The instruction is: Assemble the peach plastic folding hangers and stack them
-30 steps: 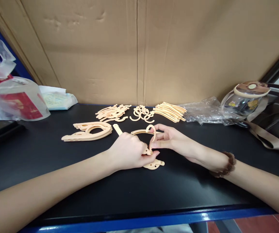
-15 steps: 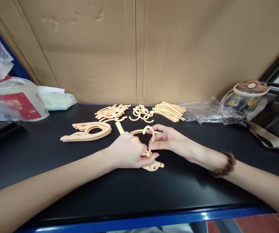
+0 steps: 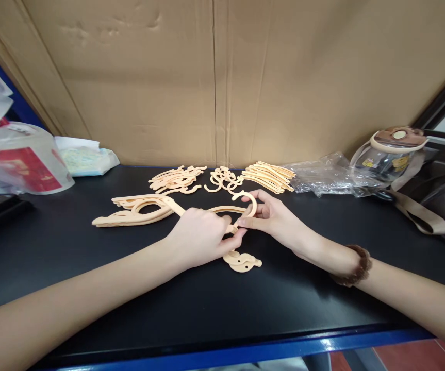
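My left hand (image 3: 202, 234) is closed on a beige plastic hanger arm (image 3: 176, 207), whose flat end sticks out to the upper left. My right hand (image 3: 274, 220) pinches a beige hanger hook (image 3: 251, 200) at its stem, the curve pointing up and left. Hook base and arm meet between the fingertips, where the joint is mostly covered. Just behind the hands lies a long curved beige piece (image 3: 228, 208). Under the left fingertips, flat beige parts with small holes (image 3: 244, 264) rest on the black table (image 3: 207, 314). Folded hangers (image 3: 141, 219) lie stacked to the left.
Along the back are piles of beige hanger arms (image 3: 176, 180), hooks (image 3: 222, 179) and thin strips (image 3: 268, 176). Clear plastic wrap (image 3: 318, 175) and a strapped bottle (image 3: 392, 154) stand right. A plastic bag (image 3: 21, 159) and tissue pack (image 3: 86, 159) are left. Cardboard (image 3: 129, 77) walls the back.
The hook has tilted to the right and shifted slightly right in my right hand. The hanger arm in my left hand has swung lower toward the left, its end now overlapping the folded hangers.
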Demonstrator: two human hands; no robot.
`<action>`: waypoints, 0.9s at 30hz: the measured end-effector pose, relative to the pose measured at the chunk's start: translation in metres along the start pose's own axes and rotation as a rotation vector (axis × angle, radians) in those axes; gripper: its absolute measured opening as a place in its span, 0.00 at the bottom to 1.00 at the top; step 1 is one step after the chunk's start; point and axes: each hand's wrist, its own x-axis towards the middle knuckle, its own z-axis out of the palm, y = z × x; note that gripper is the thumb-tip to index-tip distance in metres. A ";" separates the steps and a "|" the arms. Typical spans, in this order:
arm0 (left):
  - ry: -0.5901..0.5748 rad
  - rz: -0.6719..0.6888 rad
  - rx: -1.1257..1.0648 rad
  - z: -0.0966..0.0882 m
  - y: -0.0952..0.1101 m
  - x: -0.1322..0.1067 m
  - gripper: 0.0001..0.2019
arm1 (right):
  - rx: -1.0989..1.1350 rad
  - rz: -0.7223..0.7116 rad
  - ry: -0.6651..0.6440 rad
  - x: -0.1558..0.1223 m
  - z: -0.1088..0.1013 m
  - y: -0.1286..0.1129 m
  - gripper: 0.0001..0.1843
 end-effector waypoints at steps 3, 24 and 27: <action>-0.032 -0.064 -0.042 -0.006 -0.003 0.000 0.20 | -0.018 -0.043 0.069 0.000 -0.003 0.001 0.26; -0.036 -0.295 -0.500 -0.010 -0.045 0.002 0.16 | -1.161 -0.373 -0.043 0.012 -0.050 0.005 0.13; -0.048 -0.303 -0.530 -0.007 -0.048 0.002 0.15 | -1.176 -0.363 -0.022 0.014 -0.053 0.007 0.15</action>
